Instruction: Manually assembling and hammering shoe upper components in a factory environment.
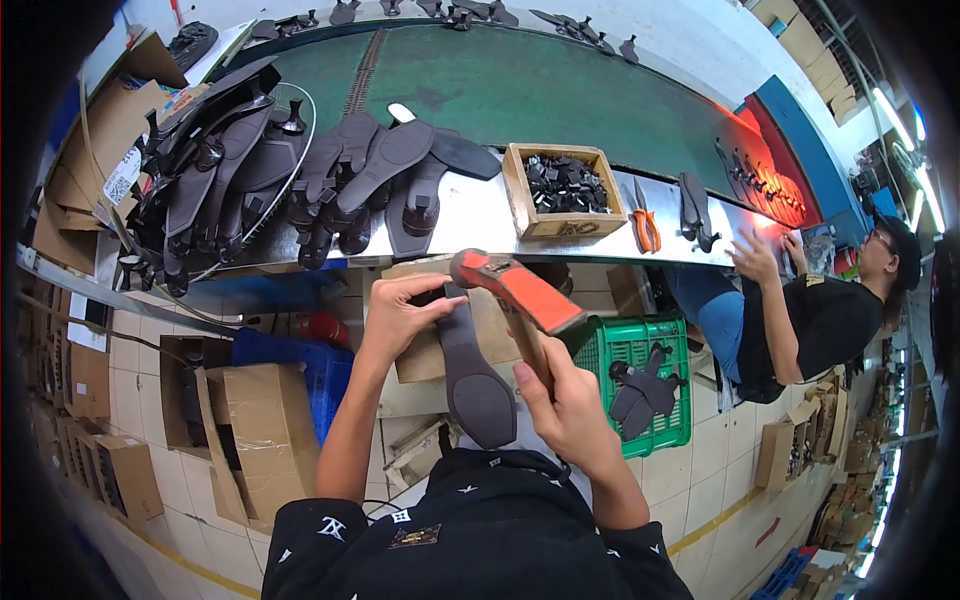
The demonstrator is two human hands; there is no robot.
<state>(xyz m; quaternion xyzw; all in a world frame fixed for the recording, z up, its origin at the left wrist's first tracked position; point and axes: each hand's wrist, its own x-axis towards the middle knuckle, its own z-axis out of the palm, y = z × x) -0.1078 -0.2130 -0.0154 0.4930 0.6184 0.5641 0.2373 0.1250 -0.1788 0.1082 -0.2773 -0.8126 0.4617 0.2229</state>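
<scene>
A dark shoe sole (pixel 480 395) lies bottom-up in front of me, its wide toe end toward my body. My left hand (pixel 400 315) is at its far, heel end, thumb and forefinger pinched on a small black piece (pixel 452 291). Fingers partly hide this piece, so its exact shape is unclear. My right hand (pixel 572 412) grips the wooden handle of a hammer (pixel 528 292). The hammer's orange-red head is raised over the heel end, close to my left fingertips.
Beyond stand a pile of heeled soles (pixel 225 170), more soles (pixel 385 175), a wooden box (pixel 565 228) of small black pieces and orange-handled pliers (pixel 648 228). A green crate (pixel 640 440) sits right, cartons (pixel 265 425) left. A co-worker (pixel 820 325) works at the right.
</scene>
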